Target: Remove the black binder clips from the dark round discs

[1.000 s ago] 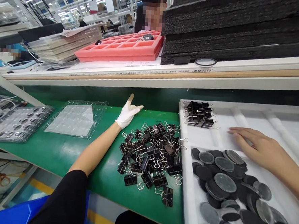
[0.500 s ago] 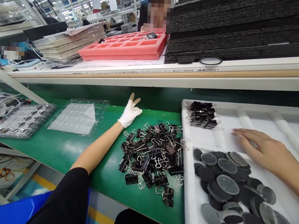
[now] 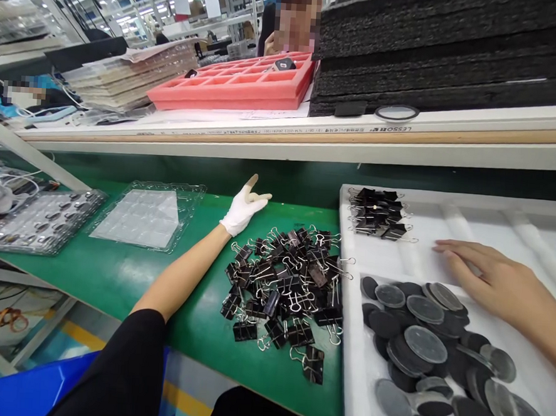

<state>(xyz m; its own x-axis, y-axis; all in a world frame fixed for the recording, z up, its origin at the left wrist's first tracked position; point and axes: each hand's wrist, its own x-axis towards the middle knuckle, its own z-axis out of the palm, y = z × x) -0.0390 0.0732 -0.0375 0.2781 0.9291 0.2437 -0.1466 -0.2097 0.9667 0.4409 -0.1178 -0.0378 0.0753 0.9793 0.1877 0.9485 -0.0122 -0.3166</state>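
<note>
My left hand (image 3: 244, 209), in a white glove, reaches toward the back of the green table with fingers apart and nothing in it. In front of it lies a loose heap of black binder clips (image 3: 287, 284) with silver wire handles. My bare right hand (image 3: 484, 271) hovers over or rests on the white foam tray (image 3: 345, 337), fingers stretched out and empty; contact is unclear. Just left of its fingertips, more binder clips (image 3: 379, 214) sit in rows in the tray's upper corner. Below the hand, black and clear round discs (image 3: 423, 342) are piled in the tray.
Clear plastic trays (image 3: 140, 215) lie on the green table (image 3: 189, 341) to the left. Above, a white shelf edge (image 3: 244, 149) runs across, carrying a pink foam tray (image 3: 233, 92) and stacked black foam sheets (image 3: 448, 49). A person (image 3: 296, 21) is beyond the shelf.
The fingers of my left hand have shifted, one now pointing further right. My right hand looks the same, and the clips and discs have stayed put.
</note>
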